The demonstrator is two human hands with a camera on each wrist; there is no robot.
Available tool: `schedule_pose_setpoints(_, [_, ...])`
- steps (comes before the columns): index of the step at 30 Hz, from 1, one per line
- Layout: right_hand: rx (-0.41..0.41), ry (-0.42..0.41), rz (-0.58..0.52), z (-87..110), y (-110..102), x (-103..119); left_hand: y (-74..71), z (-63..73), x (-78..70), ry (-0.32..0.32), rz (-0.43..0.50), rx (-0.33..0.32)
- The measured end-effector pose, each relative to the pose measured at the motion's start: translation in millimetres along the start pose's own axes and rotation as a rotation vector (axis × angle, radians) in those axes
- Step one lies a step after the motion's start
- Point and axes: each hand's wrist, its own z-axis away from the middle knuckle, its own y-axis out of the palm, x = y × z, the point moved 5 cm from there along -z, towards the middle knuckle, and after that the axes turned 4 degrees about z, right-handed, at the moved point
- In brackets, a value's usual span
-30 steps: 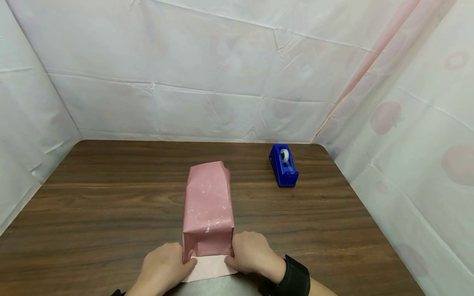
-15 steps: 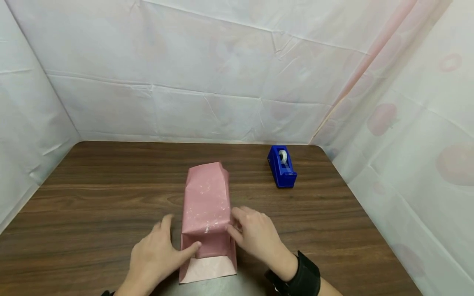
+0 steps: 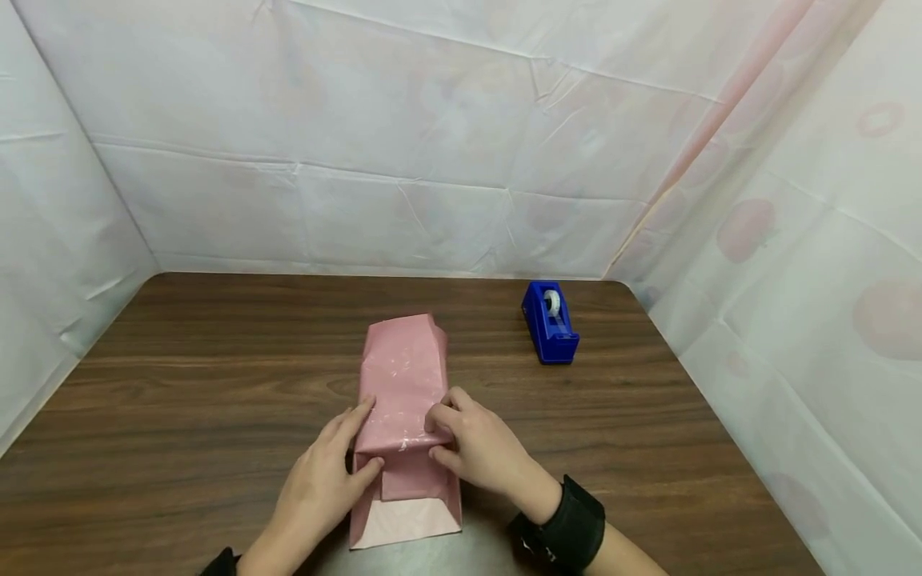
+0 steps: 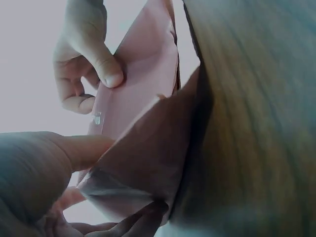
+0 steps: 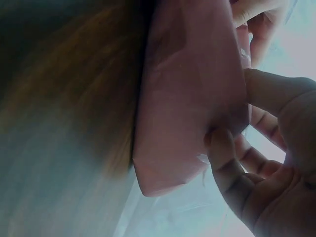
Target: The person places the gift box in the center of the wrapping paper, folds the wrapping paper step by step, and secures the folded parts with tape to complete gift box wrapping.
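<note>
A box wrapped in pink paper [image 3: 403,364] lies lengthwise on the table in the head view. At its near end the paper's sides are folded in, and a flap with a pale inner side [image 3: 405,520] spreads toward me. My left hand [image 3: 317,472] rests along the box's left side, thumb at the folded end and fingers reaching to the top edge. My right hand [image 3: 481,444] pinches the near right edge with curled fingers, its thumb on the end fold. In the right wrist view, thumb and fingers of the right hand [image 5: 276,143] meet the pink paper [image 5: 192,89].
A blue tape dispenser [image 3: 551,324] with a roll of tape stands at the back right of the brown wooden table [image 3: 216,384]. Pale fabric walls [image 3: 403,160] enclose the table behind and at both sides. A black band [image 3: 569,524] circles the right wrist.
Both hands let go of the low flap near the front and moved up to the box's sides. The left hand then closed in on the left edge. The box stayed in place.
</note>
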Motion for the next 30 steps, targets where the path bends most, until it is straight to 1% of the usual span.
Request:
schedule_pose_setpoints(2, [0.0,0.007,-0.015,0.5,2,0,2.8,-0.9,1.4,-0.013,0.0,0.017])
schedule_pose_setpoints(6, [-0.012,0.015,0.042,1.1,5,2,7.5,-2.6,1.8,-0.034,0.005,0.028])
schedule_pose_setpoints(10, [-0.023,0.012,0.123,1.2,9,7,8.7,-2.8,-0.1,-0.037,0.01,-0.003])
schedule_pose_setpoints(13, [-0.026,0.003,0.176,0.7,11,10,9.1,-2.6,-2.4,-0.017,0.007,-0.032])
schedule_pose_setpoints(17, [-0.018,-0.003,0.231,-0.4,14,15,11.6,-2.9,-5.7,0.003,-0.02,-0.038])
schedule_pose_setpoints(20, [-0.013,0.01,0.238,-0.1,16,17,13.5,-2.8,-7.3,0.0,-0.035,-0.034])
schedule_pose_setpoints(23, [-0.019,0.029,0.245,0.4,18,18,13.9,-2.5,-8.1,-0.003,-0.03,-0.05])
schedule_pose_setpoints(27, [-0.032,0.04,0.294,-1.1,20,19,13.8,-3.7,-7.9,-0.021,-0.059,-0.07])
schedule_pose_setpoints(30, [-0.041,0.024,0.334,-3.8,21,21,12.7,-4.5,-7.9,-0.038,-0.098,-0.076])
